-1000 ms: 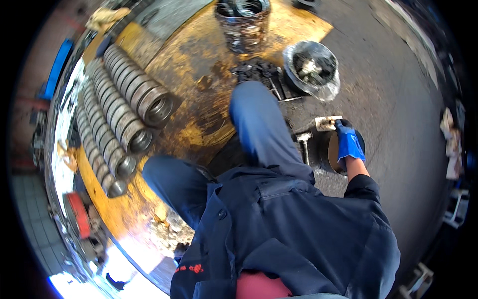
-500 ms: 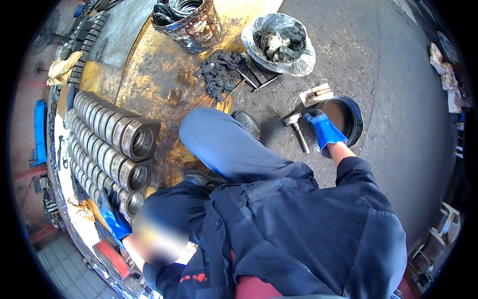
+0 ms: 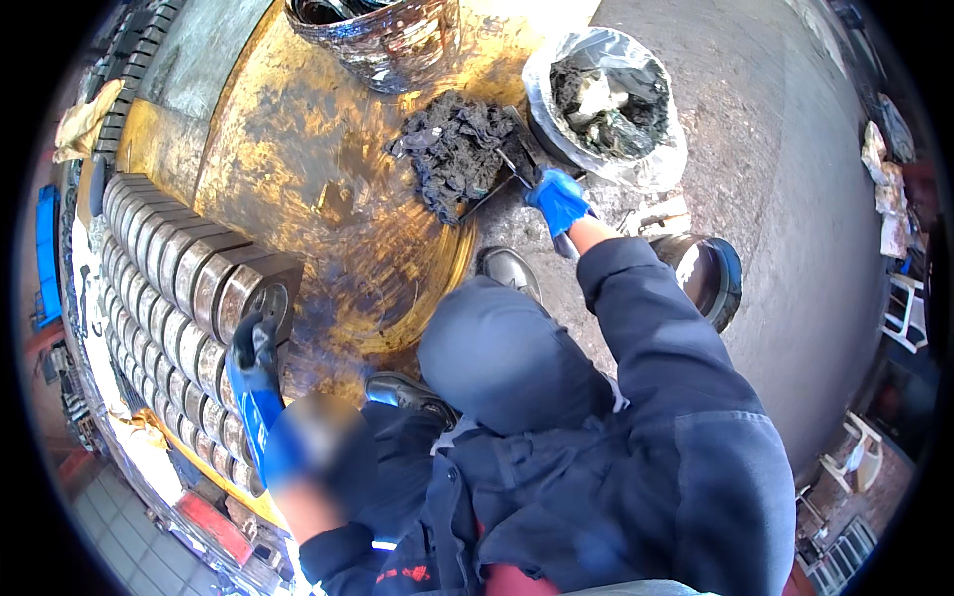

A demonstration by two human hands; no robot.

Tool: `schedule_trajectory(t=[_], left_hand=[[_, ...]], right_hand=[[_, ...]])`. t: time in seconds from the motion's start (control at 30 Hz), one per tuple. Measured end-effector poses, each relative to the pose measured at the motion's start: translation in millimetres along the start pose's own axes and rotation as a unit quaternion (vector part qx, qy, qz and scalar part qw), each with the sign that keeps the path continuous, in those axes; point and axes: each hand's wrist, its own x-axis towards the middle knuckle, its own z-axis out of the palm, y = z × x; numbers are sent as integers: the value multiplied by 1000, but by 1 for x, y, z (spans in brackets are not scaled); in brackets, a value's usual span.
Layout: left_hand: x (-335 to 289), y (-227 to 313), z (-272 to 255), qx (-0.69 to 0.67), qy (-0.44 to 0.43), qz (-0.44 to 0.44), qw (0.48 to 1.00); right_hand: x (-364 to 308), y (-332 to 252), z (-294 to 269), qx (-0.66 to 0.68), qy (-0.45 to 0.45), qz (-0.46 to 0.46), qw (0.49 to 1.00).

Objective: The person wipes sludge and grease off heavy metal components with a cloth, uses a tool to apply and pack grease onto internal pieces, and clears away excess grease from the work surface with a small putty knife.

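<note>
My left hand point(image 3: 253, 353), in a blue glove with dark fingers, rests against the near end of the stacked metal rings point(image 3: 234, 293), its fingers stretched up beside the front bore. My right hand point(image 3: 558, 202), also blue-gloved, is closed around the end of a thin metal rod point(image 3: 514, 169). The rod reaches toward a heap of black, greasy rags or sludge point(image 3: 452, 149) and a dark flat tray point(image 3: 532, 149) beside it. How the rod joins the tray is hard to see.
A bin lined with clear plastic point(image 3: 676, 149) holds dirty waste. A stained bucket point(image 3: 437, 45) stands at the far side. Right of my arm is a round black pan point(image 3: 730, 283) with brown liquid. My knee point(image 3: 507, 353) and shoes point(image 3: 509, 273) are in the middle.
My right hand has left the liquid pan and moved left and farther away to the rod. My left hand has shifted up to the front ring. The view has moved somewhat.
</note>
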Motion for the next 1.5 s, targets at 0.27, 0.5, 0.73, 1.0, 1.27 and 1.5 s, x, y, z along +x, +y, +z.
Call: schedule_trajectory(t=[0.27, 0.5, 0.73, 1.0, 1.27, 1.5], left_hand=[[-21, -25, -18, -156, -63, -181, 969], [-24, -10, -22, -132, -79, -193, 969], [-7, 5, -9, -70, -60, -3, 996], [-3, 88, 20, -313, -112, -112, 936], [11, 60, 14, 236, -77, 186, 951], [5, -16, 6, 17, -79, -29, 996]], right_hand=[[53, -27, 11, -176, -75, -30, 981], [32, 15, 20, 114, 15, 36, 993], [-41, -66, -64, -63, 122, -267, 954], [-115, -349, -102, -335, -136, -511, 779], [-118, -371, -61, -99, 44, -675, 730], [-100, -348, -57, 164, -81, -644, 743]])
